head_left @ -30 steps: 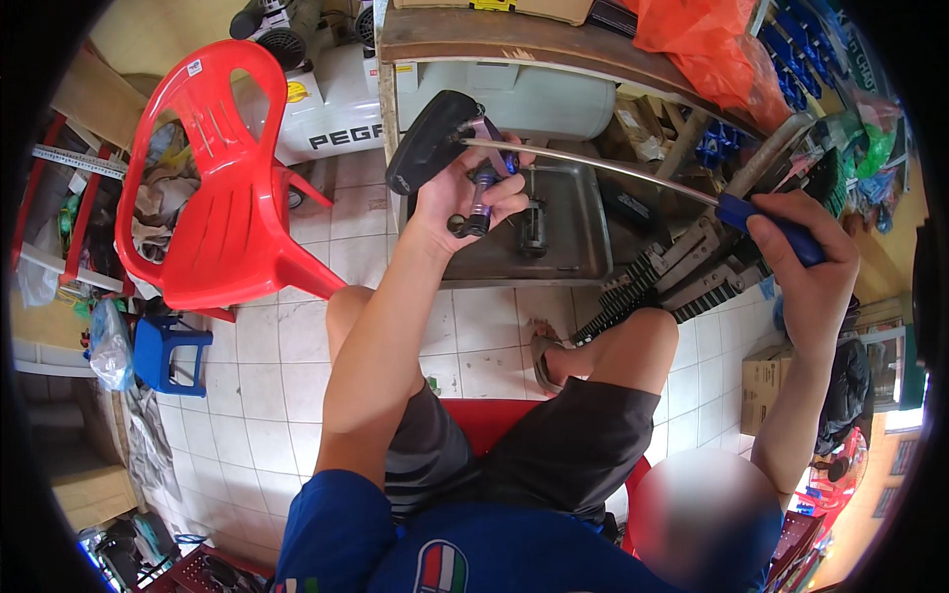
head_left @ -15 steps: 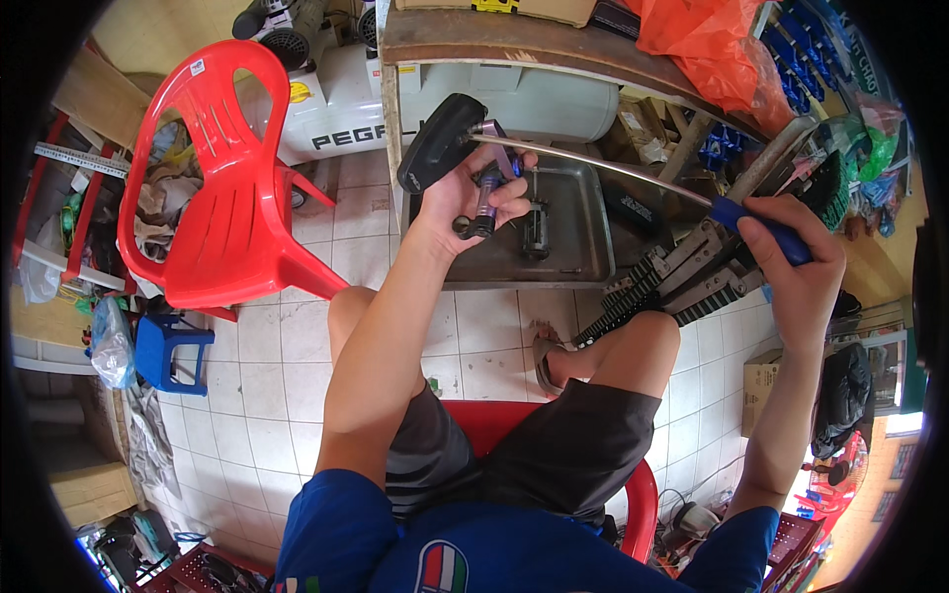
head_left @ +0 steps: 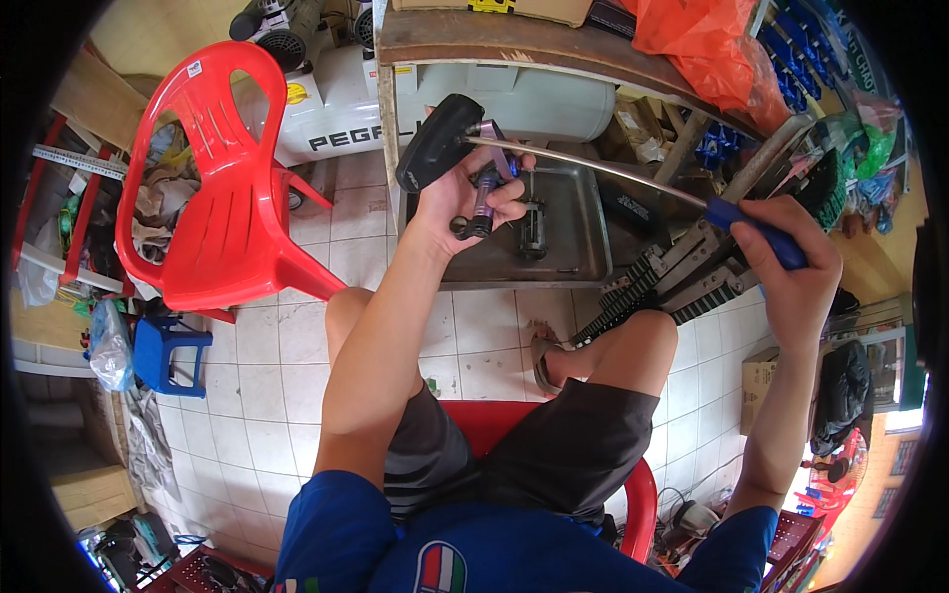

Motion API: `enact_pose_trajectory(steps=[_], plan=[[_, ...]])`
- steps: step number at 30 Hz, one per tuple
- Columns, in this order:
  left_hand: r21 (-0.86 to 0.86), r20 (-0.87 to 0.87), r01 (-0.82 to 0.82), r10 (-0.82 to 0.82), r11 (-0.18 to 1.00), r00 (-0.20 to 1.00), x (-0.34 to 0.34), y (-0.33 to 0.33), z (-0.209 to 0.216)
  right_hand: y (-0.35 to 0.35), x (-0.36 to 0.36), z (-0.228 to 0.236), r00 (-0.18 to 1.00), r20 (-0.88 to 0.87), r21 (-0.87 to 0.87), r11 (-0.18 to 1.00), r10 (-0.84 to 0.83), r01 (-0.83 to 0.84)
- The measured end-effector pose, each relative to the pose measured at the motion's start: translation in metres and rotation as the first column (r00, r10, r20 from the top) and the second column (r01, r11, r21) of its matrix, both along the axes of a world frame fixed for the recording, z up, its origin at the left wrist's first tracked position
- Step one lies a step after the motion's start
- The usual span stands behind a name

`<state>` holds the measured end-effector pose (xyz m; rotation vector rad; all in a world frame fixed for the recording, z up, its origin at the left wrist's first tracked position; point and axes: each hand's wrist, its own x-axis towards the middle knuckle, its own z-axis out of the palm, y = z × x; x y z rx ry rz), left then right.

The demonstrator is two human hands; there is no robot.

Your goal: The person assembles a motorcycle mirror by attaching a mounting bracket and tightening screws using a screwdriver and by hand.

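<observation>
My left hand (head_left: pixel 447 206) is raised in front of me, closed around a part made of a rounded black shell (head_left: pixel 433 150) and a purple metal linkage (head_left: pixel 484 196) with dark joints. Its fingers wrap the linkage from beneath, while the shell leans against the palm side. In my right hand (head_left: pixel 799 272) is the blue handle of a long screwdriver (head_left: pixel 593 173). The shaft runs leftward to the inner side of the black shell, near the purple linkage. Whether its tip sits in a screw is too small to tell.
Below my hands lies a metal tray (head_left: pixel 599 242) with a dark cylindrical part (head_left: pixel 534 232). A wooden shelf (head_left: pixel 534 44) stands ahead, before a white air tank (head_left: pixel 341 117). Toothed dark metal parts (head_left: pixel 682 272) lean at right. A red chair (head_left: pixel 217 237) and blue stool (head_left: pixel 170 354) stand left.
Very little differs. The screwdriver's handle and my right hand have shifted slightly left and down; my left hand keeps the same hold.
</observation>
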<state>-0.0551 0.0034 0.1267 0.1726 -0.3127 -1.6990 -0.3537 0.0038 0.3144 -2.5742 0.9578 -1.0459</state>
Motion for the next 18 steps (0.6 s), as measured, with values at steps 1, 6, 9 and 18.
enact_pose_trajectory(steps=[1,6,9,18], plan=[[-0.003,0.012,0.000,0.000,1.000,1.000,0.001,0.000,0.000,0.000,0.000,0.000,1.000,-0.012,-0.019,1.000,0.008,-0.008],[0.049,0.102,-0.036,0.031,0.998,0.994,0.004,-0.001,-0.002,0.002,0.003,-0.001,0.996,-0.053,-0.099,0.992,0.076,-0.080],[0.067,0.229,-0.062,0.045,0.996,0.972,0.006,-0.001,0.000,0.002,0.001,-0.001,0.996,-0.060,-0.098,0.992,0.069,-0.075],[-0.106,0.487,-0.229,0.251,0.968,0.836,0.006,0.002,0.006,0.000,-0.009,-0.004,0.996,-0.058,-0.102,0.992,0.062,-0.068]])
